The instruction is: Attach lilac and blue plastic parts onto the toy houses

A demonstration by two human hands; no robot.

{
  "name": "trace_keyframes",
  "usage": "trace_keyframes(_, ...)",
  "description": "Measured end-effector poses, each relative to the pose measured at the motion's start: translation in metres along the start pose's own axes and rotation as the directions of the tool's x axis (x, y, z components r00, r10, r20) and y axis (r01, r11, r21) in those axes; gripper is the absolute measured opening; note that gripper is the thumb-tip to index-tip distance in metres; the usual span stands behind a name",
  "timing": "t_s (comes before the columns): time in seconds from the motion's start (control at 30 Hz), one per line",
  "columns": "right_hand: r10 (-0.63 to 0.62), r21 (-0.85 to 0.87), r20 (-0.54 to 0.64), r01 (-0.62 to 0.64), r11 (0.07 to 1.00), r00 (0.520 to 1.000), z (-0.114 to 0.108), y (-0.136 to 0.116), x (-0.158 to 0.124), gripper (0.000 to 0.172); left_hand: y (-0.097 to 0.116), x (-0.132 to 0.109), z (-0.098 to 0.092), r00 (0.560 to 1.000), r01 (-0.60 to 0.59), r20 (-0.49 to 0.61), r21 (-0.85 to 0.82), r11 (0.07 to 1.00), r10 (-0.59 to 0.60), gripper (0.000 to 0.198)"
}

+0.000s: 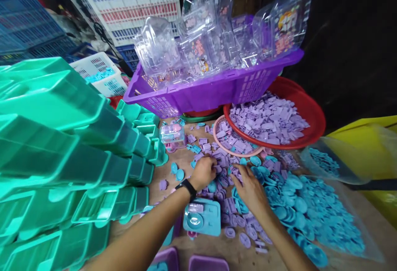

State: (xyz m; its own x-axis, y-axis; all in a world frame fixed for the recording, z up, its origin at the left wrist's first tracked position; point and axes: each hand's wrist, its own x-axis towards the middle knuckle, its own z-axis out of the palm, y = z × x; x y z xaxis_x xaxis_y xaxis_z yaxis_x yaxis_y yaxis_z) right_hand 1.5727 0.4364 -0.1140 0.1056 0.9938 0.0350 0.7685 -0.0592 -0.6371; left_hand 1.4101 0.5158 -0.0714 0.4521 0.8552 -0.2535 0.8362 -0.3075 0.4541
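My left hand (203,173), with a black band on its wrist, is curled over the pile of small purple plastic pieces (221,158). Its fingertips are bent inward, and whatever they pinch is hidden. To its right, my right hand (250,189) reaches into the same pile. Its thumb and fingers are apart, with small purple parts showing between them. Just below my left hand lies a teal plastic tray (211,219) with a round basin and a small purple piece on it. Purple discs (245,240) and teal oval dishes (281,212) surround my right hand.
Stacked green bins (65,139) fill the left side. A purple basket (211,93) of clear packages stands behind. A red bowl (314,116) of purple pieces overlaps a pink basket (218,139). Teal parts (328,213) spread over the right. Purple trays (208,262) sit at the front edge.
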Motion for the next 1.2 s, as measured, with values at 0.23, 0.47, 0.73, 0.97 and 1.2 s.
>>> trace_keyframes(0.23, 0.256, 0.413, -0.253, -0.135, 0.901, 0.933, -0.105, -0.027, 0.024, 0.063, -0.023, -0.003, -0.007, 0.998, 0.022, -0.050, -0.202, 0.979, -0.033, 0.020)
trace_keyframes(0.47, -0.058, -0.260, -0.461, -0.072, 0.963, 0.885, -0.161, -0.029, 0.064, 0.070, -0.020, 0.002, -0.010, 0.986, 0.001, -0.155, -0.379, 0.925, -0.064, 0.016)
trace_keyframes(0.73, -0.093, -0.369, -0.018, 0.080, 0.926, 0.995, -0.017, 0.018, 0.009, 0.037, 0.016, 0.009, -0.054, 0.933, -0.188, -0.361, -0.489, 0.852, -0.001, 0.015)
trace_keyframes(0.97, -0.065, -0.308, -0.087, 0.036, 0.951, 0.994, -0.030, 0.021, 0.009, 0.040, 0.105, 0.053, -0.101, 0.833, -0.455, -0.517, -0.439, 0.775, 0.196, 0.018)
trace_keyframes(1.2, 0.091, -0.101, -0.020, -0.093, 0.991, 0.996, -0.083, 0.010, 0.019, 0.037, 0.068, 0.036, -0.083, 0.849, -0.345, -0.498, -0.274, 0.898, 0.175, 0.021)
